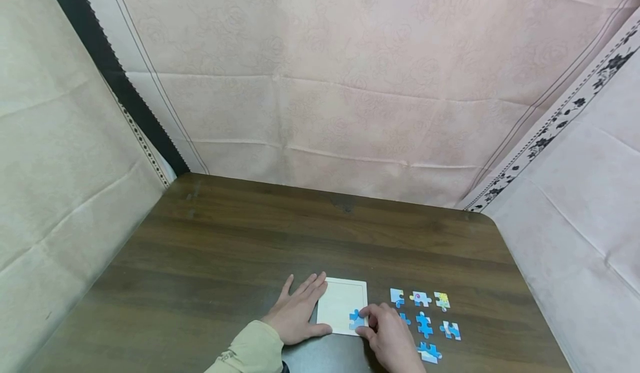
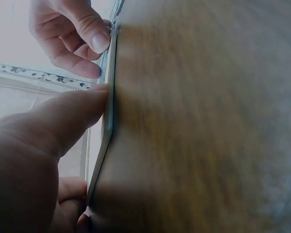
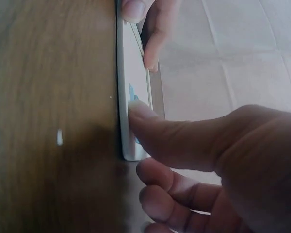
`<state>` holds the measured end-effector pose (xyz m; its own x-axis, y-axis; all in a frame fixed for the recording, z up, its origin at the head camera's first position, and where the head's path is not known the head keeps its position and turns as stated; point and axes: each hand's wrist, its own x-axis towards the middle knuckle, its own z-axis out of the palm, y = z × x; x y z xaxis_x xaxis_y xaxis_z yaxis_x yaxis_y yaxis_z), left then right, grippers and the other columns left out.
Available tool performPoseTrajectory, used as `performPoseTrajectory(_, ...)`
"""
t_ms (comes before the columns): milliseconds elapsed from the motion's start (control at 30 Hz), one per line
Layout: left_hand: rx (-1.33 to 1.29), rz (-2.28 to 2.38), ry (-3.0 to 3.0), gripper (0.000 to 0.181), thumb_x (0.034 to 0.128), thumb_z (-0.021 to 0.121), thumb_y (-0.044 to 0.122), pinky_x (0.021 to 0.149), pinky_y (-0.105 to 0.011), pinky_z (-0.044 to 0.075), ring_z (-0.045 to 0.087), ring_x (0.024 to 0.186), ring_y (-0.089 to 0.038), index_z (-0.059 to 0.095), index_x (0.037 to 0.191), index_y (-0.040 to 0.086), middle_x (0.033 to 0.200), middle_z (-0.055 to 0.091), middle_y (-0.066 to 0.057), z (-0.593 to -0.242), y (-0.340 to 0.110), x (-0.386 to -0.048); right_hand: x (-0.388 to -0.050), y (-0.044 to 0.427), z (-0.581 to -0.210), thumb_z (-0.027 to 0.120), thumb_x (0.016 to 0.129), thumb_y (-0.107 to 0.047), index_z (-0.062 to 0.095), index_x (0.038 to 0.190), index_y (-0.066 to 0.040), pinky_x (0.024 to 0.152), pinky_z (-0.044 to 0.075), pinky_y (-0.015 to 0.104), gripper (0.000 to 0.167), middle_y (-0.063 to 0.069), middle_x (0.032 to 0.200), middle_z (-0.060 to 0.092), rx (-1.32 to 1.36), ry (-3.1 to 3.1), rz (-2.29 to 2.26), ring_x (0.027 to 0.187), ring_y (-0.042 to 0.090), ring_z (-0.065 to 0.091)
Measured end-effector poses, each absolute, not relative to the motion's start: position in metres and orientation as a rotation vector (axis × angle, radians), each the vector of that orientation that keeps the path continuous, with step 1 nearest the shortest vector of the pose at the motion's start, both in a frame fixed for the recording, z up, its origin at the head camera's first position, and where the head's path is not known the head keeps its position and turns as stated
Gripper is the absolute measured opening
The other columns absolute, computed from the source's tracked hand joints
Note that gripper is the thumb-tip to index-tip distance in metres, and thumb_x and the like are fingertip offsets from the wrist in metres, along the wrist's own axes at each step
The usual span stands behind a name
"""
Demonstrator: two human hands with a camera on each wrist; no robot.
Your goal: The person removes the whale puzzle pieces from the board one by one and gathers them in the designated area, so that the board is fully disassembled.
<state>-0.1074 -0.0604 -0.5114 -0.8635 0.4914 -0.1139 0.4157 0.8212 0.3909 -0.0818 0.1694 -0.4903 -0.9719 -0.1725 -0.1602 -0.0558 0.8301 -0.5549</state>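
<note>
A white square puzzle tray lies on the table in the head view. My left hand rests along its left side, fingers spread, the thumb at the near edge. In the tray's near right corner sits a blue jigsaw piece. My right hand has thumb and index finger on this piece, which they partly cover. Seen from the right wrist, the right thumb presses low over the tray, its other fingers curled beside the corner. The left wrist view shows the left thumb against the tray's edge.
Right of the tray lie several loose jigsaw pieces, among them a yellow-blue one, a blue one and a blue-white one. The right hand partly hides another piece. Pale cloth hangs behind the brown table.
</note>
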Motion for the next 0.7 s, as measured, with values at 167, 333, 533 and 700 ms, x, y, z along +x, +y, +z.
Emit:
performPoseTrajectory(167, 0.699, 0.526, 2.793, 0.092, 0.0833, 0.056, 0.070, 0.113, -0.060, 0.007, 0.018, 0.147, -0.018, 0.034, 0.152, 0.013, 0.161, 0.020, 0.003, -0.5117, -0.0603, -0.1077, -0.0824, 0.1691, -0.4897, 0.080, 0.080, -0.017, 0.070, 0.091, -0.016, 0.056, 0.038, 0.026, 0.016, -0.005, 0.072, 0.048, -0.170, 2.804, -0.850, 0.065, 0.013, 0.044)
performPoseTrajectory(333, 0.699, 0.524, 2.796, 0.092, 0.0833, 0.057, 0.070, 0.113, -0.060, 0.007, 0.018, 0.147, -0.018, 0.034, 0.152, 0.013, 0.161, 0.020, 0.002, -0.5117, -0.0603, -0.1076, -0.0838, 0.1680, -0.4892, 0.081, 0.079, -0.017, 0.067, 0.089, -0.016, 0.058, 0.039, 0.027, 0.017, -0.005, 0.073, 0.049, -0.138, 2.795, -0.839, 0.066, 0.014, 0.045)
performPoseTrajectory(533, 0.698, 0.531, 2.798, 0.091, 0.0836, 0.057, 0.069, 0.114, -0.060, 0.006, 0.018, 0.147, -0.018, 0.034, 0.152, 0.013, 0.161, 0.020, 0.002, -0.5118, -0.0604, -0.1075, -0.0845, 0.1678, -0.4895, 0.081, 0.079, -0.017, 0.067, 0.096, -0.013, 0.057, 0.039, 0.026, 0.022, -0.003, 0.073, 0.049, -0.108, 2.784, -0.851, 0.065, 0.014, 0.045)
performPoseTrajectory(700, 0.703, 0.536, 2.805, 0.091, 0.0835, 0.058, 0.069, 0.113, -0.061, 0.007, 0.019, 0.147, -0.018, 0.035, 0.152, 0.012, 0.161, 0.020, 0.002, -0.5125, -0.0605, -0.1070, -0.0841, 0.1682, -0.4894, 0.081, 0.079, -0.017, 0.068, 0.094, -0.014, 0.056, 0.038, 0.026, 0.020, -0.003, 0.073, 0.048, -0.113, 2.779, -0.851, 0.065, 0.014, 0.045)
